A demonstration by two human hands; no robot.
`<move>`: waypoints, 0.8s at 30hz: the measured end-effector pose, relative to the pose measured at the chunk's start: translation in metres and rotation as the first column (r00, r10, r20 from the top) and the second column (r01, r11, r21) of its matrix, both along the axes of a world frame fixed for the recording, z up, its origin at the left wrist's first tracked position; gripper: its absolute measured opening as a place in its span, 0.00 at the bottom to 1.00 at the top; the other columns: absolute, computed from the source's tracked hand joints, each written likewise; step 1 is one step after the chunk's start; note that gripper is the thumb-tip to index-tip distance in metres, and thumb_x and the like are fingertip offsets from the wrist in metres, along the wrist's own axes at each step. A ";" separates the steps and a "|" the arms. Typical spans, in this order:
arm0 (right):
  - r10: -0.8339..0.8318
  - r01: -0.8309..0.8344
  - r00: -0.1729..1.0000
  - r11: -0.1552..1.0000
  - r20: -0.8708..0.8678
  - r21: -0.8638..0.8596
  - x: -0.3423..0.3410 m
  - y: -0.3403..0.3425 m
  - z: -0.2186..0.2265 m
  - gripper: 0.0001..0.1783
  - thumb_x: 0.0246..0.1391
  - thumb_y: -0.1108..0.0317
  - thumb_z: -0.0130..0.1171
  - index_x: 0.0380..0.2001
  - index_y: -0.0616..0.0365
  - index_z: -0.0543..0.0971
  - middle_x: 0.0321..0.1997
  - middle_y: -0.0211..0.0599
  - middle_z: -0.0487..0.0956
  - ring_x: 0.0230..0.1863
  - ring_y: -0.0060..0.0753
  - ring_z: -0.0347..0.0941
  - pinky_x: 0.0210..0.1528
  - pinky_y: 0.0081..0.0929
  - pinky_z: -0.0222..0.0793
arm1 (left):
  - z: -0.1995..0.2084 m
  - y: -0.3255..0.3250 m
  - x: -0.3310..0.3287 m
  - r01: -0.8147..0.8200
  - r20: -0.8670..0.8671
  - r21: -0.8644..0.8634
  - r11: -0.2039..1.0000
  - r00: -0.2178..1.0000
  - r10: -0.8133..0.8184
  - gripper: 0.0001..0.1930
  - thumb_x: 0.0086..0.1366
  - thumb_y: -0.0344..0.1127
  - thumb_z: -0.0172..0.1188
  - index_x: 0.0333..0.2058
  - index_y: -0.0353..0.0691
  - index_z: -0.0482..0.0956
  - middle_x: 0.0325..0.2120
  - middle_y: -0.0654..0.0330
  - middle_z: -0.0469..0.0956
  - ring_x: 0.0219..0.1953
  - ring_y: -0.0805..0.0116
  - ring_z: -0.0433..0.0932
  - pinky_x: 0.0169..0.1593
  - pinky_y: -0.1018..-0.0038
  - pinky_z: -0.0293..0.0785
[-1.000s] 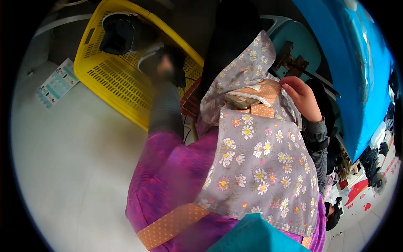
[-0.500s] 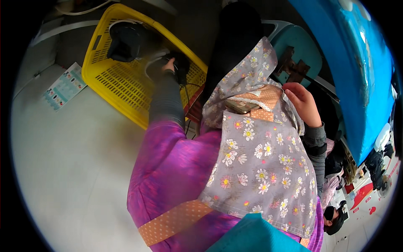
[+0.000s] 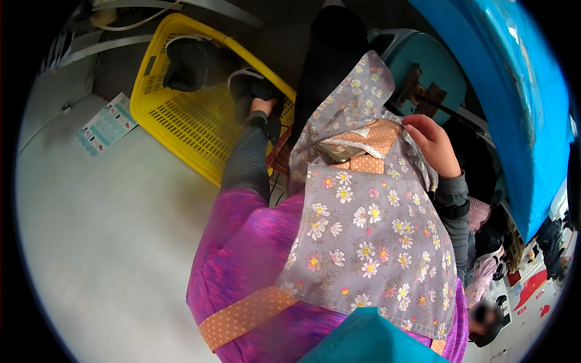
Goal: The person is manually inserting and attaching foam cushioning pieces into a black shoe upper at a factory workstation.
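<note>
My left hand (image 3: 262,106) reaches into a yellow plastic basket (image 3: 174,150). Its fingers close on a dark shoe (image 3: 243,88) with a pale curved edge; the hand and shadow hide part of it. Another dark shoe (image 3: 189,65), also pale-edged, lies in the basket's far left end. My right hand (image 3: 434,146) is beside the upper edge of a grey flowered apron (image 3: 369,224) on my lap. Its fingers are loosely bent, thumb apart, with nothing visible in them. A phone-like object (image 3: 339,152) pokes out of the apron's dotted orange pocket.
Right of my legs, a rusty metal fitting (image 3: 420,91) lies over a teal seat-like surface (image 3: 445,57). A large blue panel (image 3: 508,109) curves along the right. A printed sheet (image 3: 108,125) lies left of the basket. Another person (image 3: 484,320) appears at the lower right.
My left hand has moved slightly right and toward me within the basket, the dark shoe moving with it. My right hand stays nearly in place. The view has shifted a little.
</note>
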State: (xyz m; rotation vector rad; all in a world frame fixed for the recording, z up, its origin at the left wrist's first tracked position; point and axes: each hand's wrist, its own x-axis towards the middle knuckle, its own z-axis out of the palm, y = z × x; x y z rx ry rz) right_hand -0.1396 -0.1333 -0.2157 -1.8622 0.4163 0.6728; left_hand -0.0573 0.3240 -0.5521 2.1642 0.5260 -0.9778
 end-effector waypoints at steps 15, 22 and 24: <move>0.022 -0.021 0.999 1.000 -0.026 0.022 0.001 -0.005 -0.009 0.14 0.67 0.67 0.55 0.51 0.64 0.76 0.47 0.32 0.81 0.50 0.21 0.75 0.54 0.23 0.70 | 0.023 -0.004 -0.012 -0.300 0.075 0.098 0.949 0.953 0.294 0.35 0.58 0.55 0.66 0.47 0.23 0.79 0.51 0.34 0.77 0.54 0.38 0.75 0.55 0.53 0.69; -0.007 -0.002 0.995 0.996 0.099 0.088 0.010 -0.003 -0.015 0.14 0.66 0.66 0.57 0.49 0.65 0.77 0.44 0.36 0.82 0.47 0.25 0.76 0.52 0.25 0.72 | 0.059 -0.023 -0.025 0.083 -0.077 0.419 0.904 0.995 -0.056 0.28 0.59 0.54 0.64 0.42 0.29 0.83 0.41 0.35 0.81 0.47 0.37 0.79 0.51 0.51 0.75; 0.031 -0.039 0.994 0.996 0.102 0.076 0.010 -0.007 -0.015 0.15 0.65 0.67 0.57 0.49 0.65 0.77 0.43 0.37 0.82 0.46 0.27 0.77 0.51 0.26 0.72 | 0.063 -0.034 -0.025 0.080 0.013 0.458 0.885 0.995 -0.096 0.26 0.58 0.53 0.64 0.41 0.31 0.84 0.41 0.37 0.81 0.47 0.37 0.79 0.50 0.51 0.75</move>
